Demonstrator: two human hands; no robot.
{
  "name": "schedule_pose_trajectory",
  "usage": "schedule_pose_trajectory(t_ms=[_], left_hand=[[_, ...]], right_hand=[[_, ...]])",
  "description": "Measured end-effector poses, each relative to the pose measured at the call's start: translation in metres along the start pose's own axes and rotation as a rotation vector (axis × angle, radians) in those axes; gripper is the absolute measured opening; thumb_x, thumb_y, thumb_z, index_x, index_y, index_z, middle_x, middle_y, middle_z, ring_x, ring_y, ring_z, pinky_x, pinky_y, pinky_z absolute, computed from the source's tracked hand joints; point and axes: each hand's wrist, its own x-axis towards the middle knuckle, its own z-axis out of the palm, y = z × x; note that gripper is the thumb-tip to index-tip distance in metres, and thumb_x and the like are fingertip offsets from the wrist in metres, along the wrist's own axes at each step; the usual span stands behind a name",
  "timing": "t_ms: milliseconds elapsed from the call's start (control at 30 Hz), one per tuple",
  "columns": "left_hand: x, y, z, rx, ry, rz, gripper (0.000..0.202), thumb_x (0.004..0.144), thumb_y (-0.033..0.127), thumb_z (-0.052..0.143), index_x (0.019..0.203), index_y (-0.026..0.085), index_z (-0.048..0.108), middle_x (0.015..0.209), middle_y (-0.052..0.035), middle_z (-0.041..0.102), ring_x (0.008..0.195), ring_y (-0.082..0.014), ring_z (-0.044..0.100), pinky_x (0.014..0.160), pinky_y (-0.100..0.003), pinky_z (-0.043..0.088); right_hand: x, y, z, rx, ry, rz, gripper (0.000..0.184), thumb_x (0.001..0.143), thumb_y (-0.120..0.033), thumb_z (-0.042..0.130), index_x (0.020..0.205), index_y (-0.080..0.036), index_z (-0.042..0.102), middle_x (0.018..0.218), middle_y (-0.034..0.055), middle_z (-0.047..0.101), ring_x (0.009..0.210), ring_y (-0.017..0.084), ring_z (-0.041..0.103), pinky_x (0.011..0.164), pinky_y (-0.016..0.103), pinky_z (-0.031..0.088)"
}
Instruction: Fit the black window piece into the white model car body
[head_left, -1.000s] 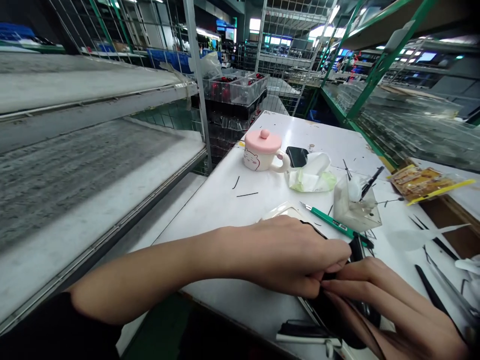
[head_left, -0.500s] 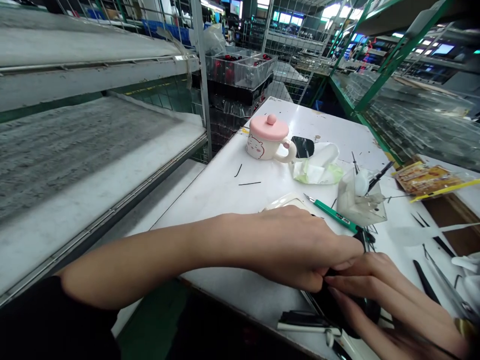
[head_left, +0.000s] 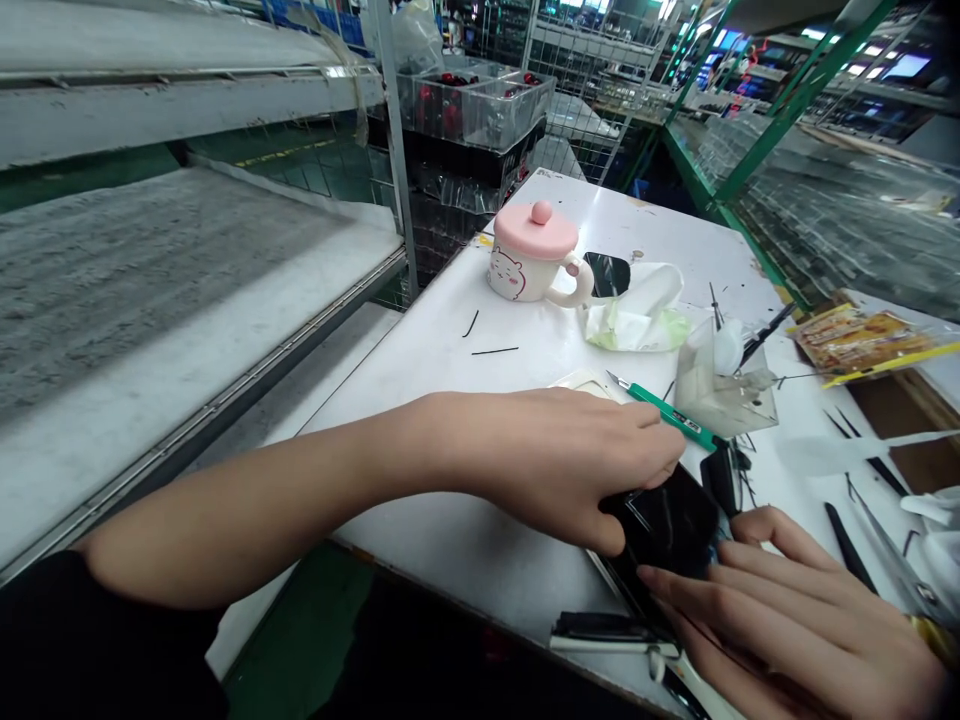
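Note:
A flat, glossy black panel (head_left: 667,520) lies near the table's front edge, partly covered by both hands. From the left, my left hand (head_left: 570,460) reaches over it, thumb on its near side and fingers curled at its far edge. My right hand (head_left: 795,600) spans its near end from the lower right, fingertips pressed to its sides. A small black piece (head_left: 721,478) stands just beyond the panel's right side. Behind the hands lies a green-handled craft knife (head_left: 675,415). A black-and-white strip (head_left: 607,632) lies at the front edge.
Farther back stand a pink-lidded mug (head_left: 532,255), a crumpled white wrapper (head_left: 641,310) and a translucent box (head_left: 724,395) of small tools. Scissors (head_left: 900,560) and tweezers (head_left: 870,455) lie at right. A metal rack (head_left: 397,150) borders the left, a green-framed shelf (head_left: 795,110) the right.
My hands have moved apart: the left drew back leftward and the right shifted slightly down and right. More of the black panel's surface now shows between them.

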Motion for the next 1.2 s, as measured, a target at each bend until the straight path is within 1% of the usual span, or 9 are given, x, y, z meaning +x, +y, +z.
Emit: schedule_pose_trajectory(t_ms=[100,233,467,533,600,700,900,1067,1200], left_hand=[[0.001,0.000,0.001,0.034,-0.001,-0.002,0.020,0.085,0.019,0.063,0.088,0.019,0.044,0.097,-0.0027,0.055,0.076,-0.0140,0.050,0.058,-0.028,0.038],[0.001,-0.001,0.001,0.053,-0.027,-0.007,0.019,0.084,0.016,0.062,0.089,0.019,0.044,0.100,-0.0036,0.055,0.080,-0.0157,0.052,0.060,-0.029,0.039],[0.000,-0.002,-0.002,0.043,-0.055,-0.010,0.023,0.083,0.014,0.062,0.086,0.020,0.041,0.099,-0.0031,0.054,0.082,-0.0164,0.051,0.065,-0.030,0.040],[-0.001,-0.003,-0.002,0.027,-0.055,-0.012,0.024,0.082,0.013,0.062,0.085,0.021,0.040,0.099,-0.0029,0.053,0.081,-0.0164,0.051,0.064,-0.029,0.039],[-0.002,-0.004,-0.003,0.000,-0.058,-0.006,0.023,0.081,0.012,0.061,0.085,0.021,0.039,0.098,-0.0028,0.053,0.080,-0.0165,0.050,0.065,-0.029,0.039],[-0.003,-0.004,-0.003,-0.047,-0.068,0.001,0.023,0.080,0.013,0.059,0.087,0.021,0.039,0.096,-0.0025,0.050,0.078,-0.0162,0.048,0.064,-0.028,0.036],[0.002,0.001,-0.005,-0.022,-0.092,-0.041,0.026,0.077,0.009,0.059,0.086,0.021,0.038,0.091,-0.0008,0.046,0.075,-0.0150,0.044,0.064,-0.028,0.033],[0.008,0.006,-0.006,-0.013,-0.122,-0.097,0.032,0.071,0.005,0.059,0.087,0.021,0.037,0.092,0.0009,0.045,0.077,-0.0142,0.043,0.068,-0.027,0.033],[0.011,0.008,-0.008,-0.057,-0.167,-0.166,0.032,0.071,0.005,0.059,0.087,0.022,0.036,0.090,0.0023,0.043,0.071,-0.0129,0.039,0.063,-0.027,0.032]], right_hand=[[0.000,0.000,0.000,-0.004,-0.048,-0.004,0.012,0.092,-0.014,0.056,0.088,-0.022,0.064,0.074,-0.0003,0.074,0.059,0.016,0.069,0.061,0.034,0.046],[0.000,-0.002,0.000,-0.004,-0.119,0.018,0.010,0.092,-0.015,0.057,0.088,-0.021,0.065,0.074,-0.0001,0.074,0.057,0.016,0.069,0.062,0.033,0.047],[0.002,-0.004,0.002,-0.018,-0.123,0.013,0.012,0.094,-0.016,0.055,0.095,-0.021,0.066,0.077,-0.0007,0.075,0.061,0.017,0.070,0.062,0.033,0.048],[0.004,-0.005,0.000,0.001,-0.092,0.009,0.012,0.094,-0.016,0.055,0.100,-0.021,0.064,0.076,-0.0020,0.075,0.062,0.016,0.070,0.066,0.033,0.049],[0.005,-0.007,-0.002,0.026,-0.025,0.026,0.016,0.095,-0.012,0.052,0.104,-0.020,0.063,0.078,-0.0029,0.075,0.064,0.014,0.071,0.080,0.033,0.047],[0.008,-0.011,-0.003,0.057,0.054,0.082,0.020,0.099,-0.011,0.046,0.107,-0.018,0.063,0.082,-0.0034,0.076,0.067,0.012,0.071,0.097,0.033,0.039],[0.014,-0.012,0.007,0.090,0.132,0.050,0.014,0.095,-0.011,0.050,0.096,-0.018,0.062,0.078,-0.0026,0.075,0.058,0.010,0.066,0.071,0.031,0.041],[0.012,-0.012,0.012,-0.018,0.173,0.076,0.024,0.093,-0.011,0.049,0.082,-0.018,0.070,0.049,-0.0067,0.056,0.042,0.012,0.049,0.063,0.031,0.034],[0.012,-0.010,0.012,-0.048,0.172,0.059,0.029,0.091,-0.008,0.048,0.077,-0.018,0.071,0.046,-0.0056,0.052,0.040,0.014,0.046,0.062,0.031,0.033]])
